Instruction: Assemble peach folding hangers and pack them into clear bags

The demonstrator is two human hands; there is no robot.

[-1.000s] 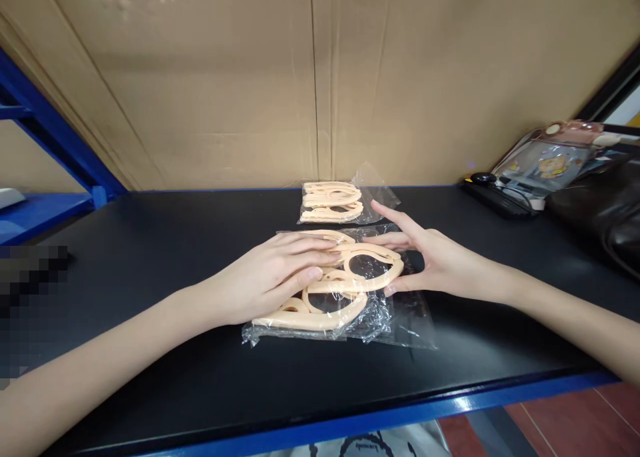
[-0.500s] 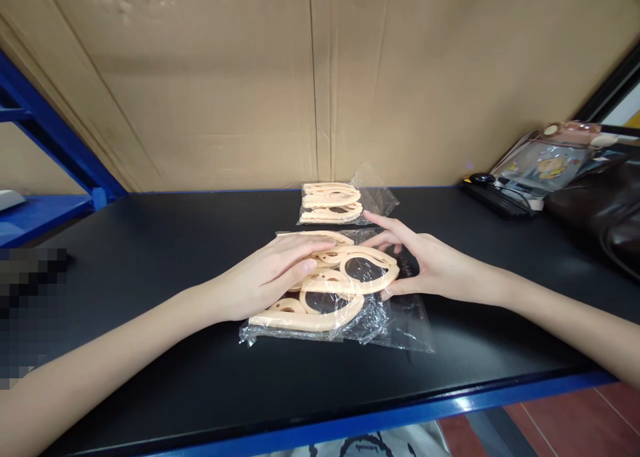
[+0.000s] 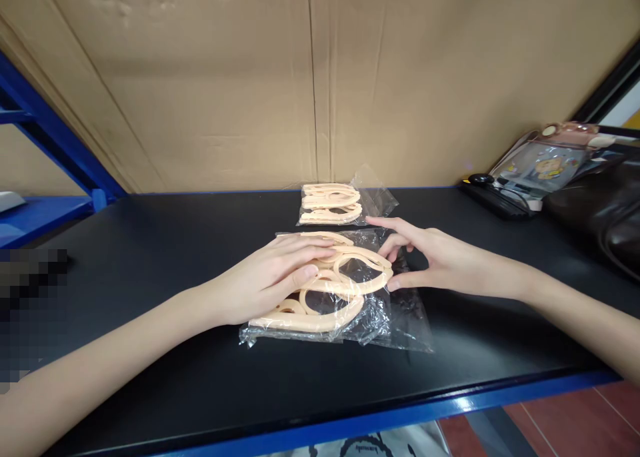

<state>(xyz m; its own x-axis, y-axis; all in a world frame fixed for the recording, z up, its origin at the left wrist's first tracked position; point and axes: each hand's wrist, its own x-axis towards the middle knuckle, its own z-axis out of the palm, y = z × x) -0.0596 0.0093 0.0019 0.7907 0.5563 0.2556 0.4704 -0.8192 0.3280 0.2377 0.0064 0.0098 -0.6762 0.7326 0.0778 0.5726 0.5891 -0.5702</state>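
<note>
Beige folding hangers (image 3: 367, 287), folded up, lie overlapping in a clear plastic bag (image 3: 410, 327) on the black tabletop. My left hand (image 3: 280, 270) rests flat over their left part, fingers stretched out together and thumb a little apart, hiding some of them. At the right end of the topmost hanger is my right hand (image 3: 420, 254). Its thumb touches the hanger's tip, the index finger points out past it, and the other fingers are curled and apart from the thumb. Behind lies a second clear bag (image 3: 377, 190) with more folded beige hangers (image 3: 331, 204).
A cardboard wall (image 3: 225, 97) stands along the back. At the right are a black device with a cable (image 3: 495, 197), a clear pouch (image 3: 547, 167) and a dark leather bag (image 3: 595, 204). Blue shelving (image 3: 50, 217) borders the left; the blue table edge (image 3: 450, 404) runs along the front.
The topmost hanger has slid slightly left. My right hand has shifted a little right, its thumb now at the hanger's tip. My left hand has hardly moved.
</note>
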